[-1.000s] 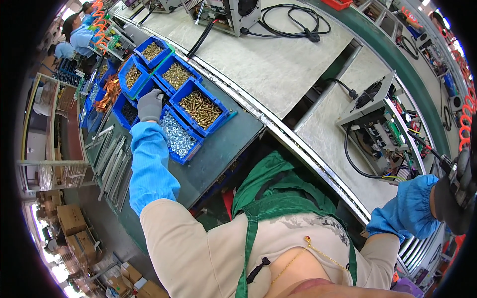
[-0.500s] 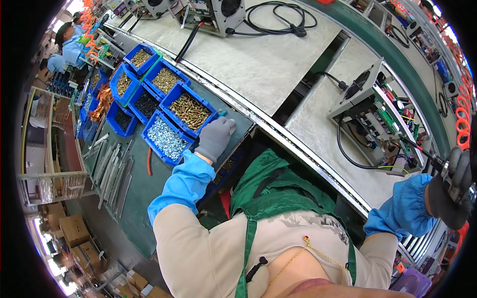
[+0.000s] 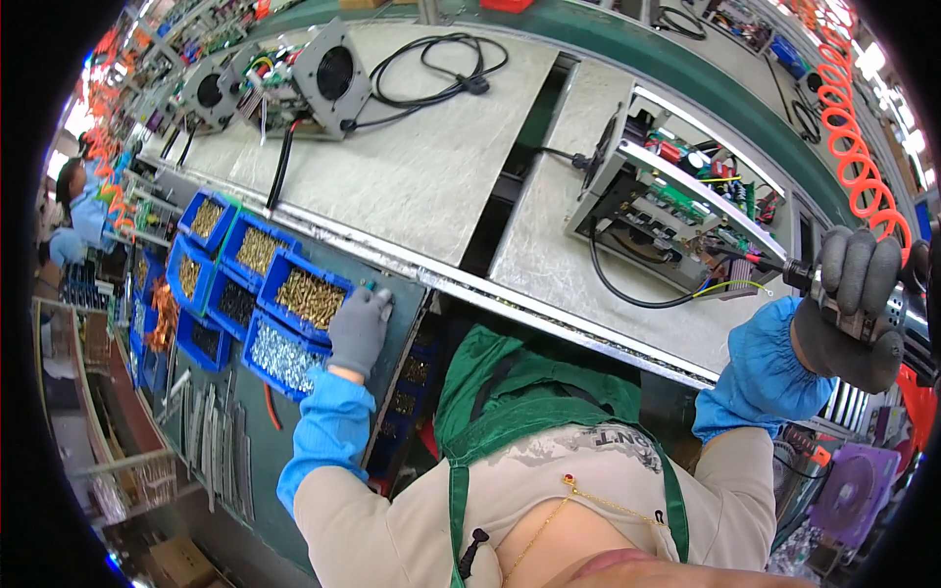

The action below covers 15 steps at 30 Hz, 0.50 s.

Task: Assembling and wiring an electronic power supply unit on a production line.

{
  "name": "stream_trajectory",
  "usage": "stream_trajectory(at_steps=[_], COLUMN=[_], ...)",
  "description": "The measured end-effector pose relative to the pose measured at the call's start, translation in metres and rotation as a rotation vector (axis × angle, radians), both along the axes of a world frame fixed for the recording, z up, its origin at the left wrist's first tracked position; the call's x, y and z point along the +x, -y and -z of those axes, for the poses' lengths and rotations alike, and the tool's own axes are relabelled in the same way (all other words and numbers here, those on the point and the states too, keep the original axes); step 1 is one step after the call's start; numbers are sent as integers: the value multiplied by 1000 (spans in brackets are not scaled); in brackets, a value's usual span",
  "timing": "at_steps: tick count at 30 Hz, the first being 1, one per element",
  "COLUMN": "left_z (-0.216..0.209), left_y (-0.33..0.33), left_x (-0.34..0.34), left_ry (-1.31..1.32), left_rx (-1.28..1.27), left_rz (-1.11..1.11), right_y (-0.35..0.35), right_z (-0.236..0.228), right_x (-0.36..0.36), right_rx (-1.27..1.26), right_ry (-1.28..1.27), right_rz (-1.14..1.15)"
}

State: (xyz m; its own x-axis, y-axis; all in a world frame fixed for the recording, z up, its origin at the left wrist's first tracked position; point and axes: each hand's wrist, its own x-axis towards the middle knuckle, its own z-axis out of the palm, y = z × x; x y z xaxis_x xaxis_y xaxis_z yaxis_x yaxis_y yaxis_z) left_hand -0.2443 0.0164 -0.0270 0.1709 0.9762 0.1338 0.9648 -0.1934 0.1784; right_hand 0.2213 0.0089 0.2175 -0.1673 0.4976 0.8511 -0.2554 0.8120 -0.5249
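My left hand [image 3: 359,331], in a grey glove, rests at the right edge of a blue bin of brass-coloured screws [image 3: 310,297]. Its fingers are curled together, with a tiny teal piece [image 3: 370,285] by the fingertips; what they hold, if anything, is hidden. On the right, my right hand [image 3: 855,309], in a dark glove, is wrapped around a power screwdriver [image 3: 798,275]. The driver's nose points left at the lower front corner of an open metal device chassis [image 3: 676,196] with circuit boards and wires inside. Whether its tip touches is too small to tell.
More blue bins hold silver nuts [image 3: 282,355], black screws [image 3: 235,302] and brass parts. Metal strips [image 3: 216,441] lie on the green bench. An orange coiled hose [image 3: 851,147] hangs at right. Another chassis [image 3: 319,83] with a black cable [image 3: 431,98] stands on the far metal table.
The whole view has shifted, with bins and chassis sitting further left. My right hand has brought the screwdriver leftward in the picture along with the chassis; my left hand stays beside the screw bin.
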Motion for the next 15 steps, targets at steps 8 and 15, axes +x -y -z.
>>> stream_trajectory(at_steps=[8,15], left_z=[-24,-41], left_y=[-3,-10], left_x=[10,12], left_ry=[-24,62], left_rx=[-79,-32], left_rz=[26,60], right_y=[7,3], right_z=[1,5], right_x=[13,9], right_rx=[-15,-24], right_ry=[-17,-54], right_rz=[48,27])
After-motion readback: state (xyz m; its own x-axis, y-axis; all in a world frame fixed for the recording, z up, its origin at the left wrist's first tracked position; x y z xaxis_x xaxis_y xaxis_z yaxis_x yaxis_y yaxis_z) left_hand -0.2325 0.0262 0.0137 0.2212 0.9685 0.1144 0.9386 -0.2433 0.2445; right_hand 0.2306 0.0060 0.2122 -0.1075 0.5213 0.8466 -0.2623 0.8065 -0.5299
